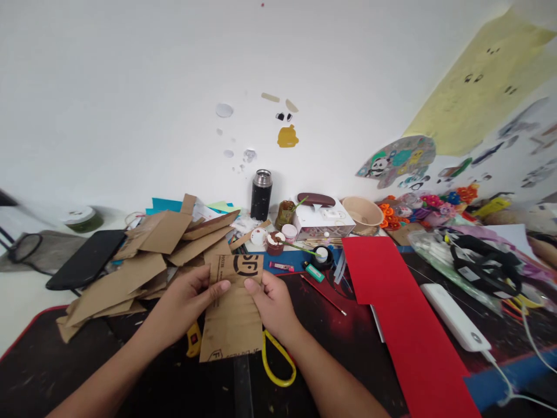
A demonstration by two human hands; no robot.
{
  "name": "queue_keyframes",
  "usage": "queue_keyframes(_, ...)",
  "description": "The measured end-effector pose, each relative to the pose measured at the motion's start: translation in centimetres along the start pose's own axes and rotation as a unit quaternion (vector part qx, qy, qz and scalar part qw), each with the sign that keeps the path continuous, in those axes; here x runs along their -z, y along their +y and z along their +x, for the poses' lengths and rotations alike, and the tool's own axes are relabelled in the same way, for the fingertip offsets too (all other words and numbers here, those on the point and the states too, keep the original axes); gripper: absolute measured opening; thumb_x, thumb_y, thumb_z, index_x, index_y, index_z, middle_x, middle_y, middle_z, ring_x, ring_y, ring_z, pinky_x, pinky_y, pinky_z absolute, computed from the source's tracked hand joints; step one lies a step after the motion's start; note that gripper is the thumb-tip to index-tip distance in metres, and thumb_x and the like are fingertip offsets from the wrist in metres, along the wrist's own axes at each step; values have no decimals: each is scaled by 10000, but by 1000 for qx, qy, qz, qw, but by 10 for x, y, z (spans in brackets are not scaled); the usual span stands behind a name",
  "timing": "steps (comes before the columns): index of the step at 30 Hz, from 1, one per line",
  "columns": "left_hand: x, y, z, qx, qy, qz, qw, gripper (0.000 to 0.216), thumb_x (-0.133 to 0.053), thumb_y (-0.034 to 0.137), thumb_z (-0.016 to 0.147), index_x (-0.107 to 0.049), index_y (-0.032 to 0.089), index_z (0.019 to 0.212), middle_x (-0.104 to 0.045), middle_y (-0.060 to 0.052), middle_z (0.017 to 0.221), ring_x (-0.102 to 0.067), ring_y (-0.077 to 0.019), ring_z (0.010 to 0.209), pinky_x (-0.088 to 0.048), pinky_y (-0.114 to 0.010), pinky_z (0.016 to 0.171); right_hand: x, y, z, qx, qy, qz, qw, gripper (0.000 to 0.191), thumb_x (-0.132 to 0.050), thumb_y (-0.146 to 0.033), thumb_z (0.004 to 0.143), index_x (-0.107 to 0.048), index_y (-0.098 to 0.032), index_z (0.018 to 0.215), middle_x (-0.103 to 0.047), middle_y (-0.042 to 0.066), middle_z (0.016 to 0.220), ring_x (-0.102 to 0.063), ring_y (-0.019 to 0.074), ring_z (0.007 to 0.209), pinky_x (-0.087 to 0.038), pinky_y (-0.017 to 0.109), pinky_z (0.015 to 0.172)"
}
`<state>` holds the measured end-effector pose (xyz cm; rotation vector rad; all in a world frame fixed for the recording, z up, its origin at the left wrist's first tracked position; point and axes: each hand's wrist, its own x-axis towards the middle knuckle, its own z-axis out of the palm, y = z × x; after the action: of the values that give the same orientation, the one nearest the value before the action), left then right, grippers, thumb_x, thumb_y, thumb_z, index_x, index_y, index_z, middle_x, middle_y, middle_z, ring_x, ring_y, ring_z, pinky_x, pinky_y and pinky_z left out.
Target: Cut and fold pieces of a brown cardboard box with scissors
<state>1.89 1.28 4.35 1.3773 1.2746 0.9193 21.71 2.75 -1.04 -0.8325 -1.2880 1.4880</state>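
Both hands hold one brown cardboard piece [232, 319] with black printing near its top edge, raised a little over the dark desk mat [130, 383]. My left hand [187, 302] pinches its left side, thumb on the front face. On the right side, my right hand [272, 305] grips it the same way. Yellow-handled scissors [278, 363] lie on the mat under the piece, partly hidden by it.
A heap of cardboard scraps [143, 261] lies to the left, beside a black phone [87, 258]. A red paper sheet [404, 325], a white power bank [455, 316], a black flask [261, 194], a white box [324, 223], a bowl [363, 212] and craft clutter fill the right and back.
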Motion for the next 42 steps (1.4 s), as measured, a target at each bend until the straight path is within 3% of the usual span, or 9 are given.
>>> queue_keyframes(7, -1, -7, -2, -23, 52, 41, 997, 408, -704, 601, 910, -795, 229, 1052, -843, -75, 1064, -771, -308, 961, -624, -387, 819, -3, 5, -4, 35, 11, -61, 997, 344, -663, -477, 997, -777, -203, 1173, -827, 69, 1080, -770, 256, 953, -592, 349, 835)
queue_keyframes(15, -1, 0, 0, 37, -57, -18, 998, 453, -736, 619, 878, -804, 241, 1119, -848, -84, 1101, -775, -335, 1015, -636, -433, 876, -1, 2, -3, 17, 34, -15, 999, 449, -684, -603, 966, -762, -198, 1143, -825, 78, 1083, -773, 258, 906, -609, 363, 811)
queue_keyframes(19, -2, 1, -3, 33, -18, -16, 999, 458, -723, 639, 875, -780, 232, 1078, -841, -91, 1097, -772, -338, 996, -636, -451, 876, -3, 0, -4, -22, -6, 25, 999, 488, -720, -646, 925, -761, -211, 1142, -823, 79, 1110, -774, 276, 942, -616, 419, 877)
queue_keyframes(26, -3, -1, -5, -8, 62, 112, 992, 446, -695, 682, 840, -681, 245, 750, -798, -61, 823, -751, -335, 902, -614, -425, 824, -6, 9, -6, -32, -3, 21, 999, 490, -734, -622, 923, -756, -208, 1185, -799, 107, 1242, -754, 317, 1113, -585, 497, 996)
queue_keyframes(29, -5, -1, -3, 0, 56, 87, 995, 447, -692, 685, 844, -722, 240, 813, -823, -76, 895, -760, -336, 926, -617, -426, 836, -5, 9, -4, -23, 16, -1, 1000, 458, -726, -603, 933, -762, -204, 1156, -805, 112, 1226, -759, 321, 1099, -586, 500, 989)
queue_keyframes(35, -6, 3, -2, 37, -29, -17, 999, 447, -756, 625, 840, -807, 231, 1044, -855, -88, 1082, -787, -339, 992, -632, -448, 884, -3, 5, -3, -11, 29, -14, 999, 471, -714, -624, 939, -760, -201, 1141, -820, 99, 1131, -769, 309, 1040, -606, 455, 932)
queue_keyframes(39, -7, 1, -4, 35, -17, -16, 999, 463, -732, 636, 861, -812, 226, 1061, -860, -91, 1039, -790, -340, 952, -641, -446, 847, -4, 6, -4, -42, 18, 8, 999, 528, -732, -683, 901, -756, -201, 1116, -823, 89, 1051, -777, 297, 970, -622, 433, 871)
queue_keyframes(42, -9, -2, -5, 16, 7, 9, 1000, 477, -721, 643, 864, -805, 221, 1070, -858, -104, 1060, -785, -345, 956, -636, -447, 854, -5, 6, -5, -45, -1, 15, 999, 549, -730, -692, 898, -754, -208, 1157, -817, 102, 1151, -772, 306, 1049, -612, 447, 926)
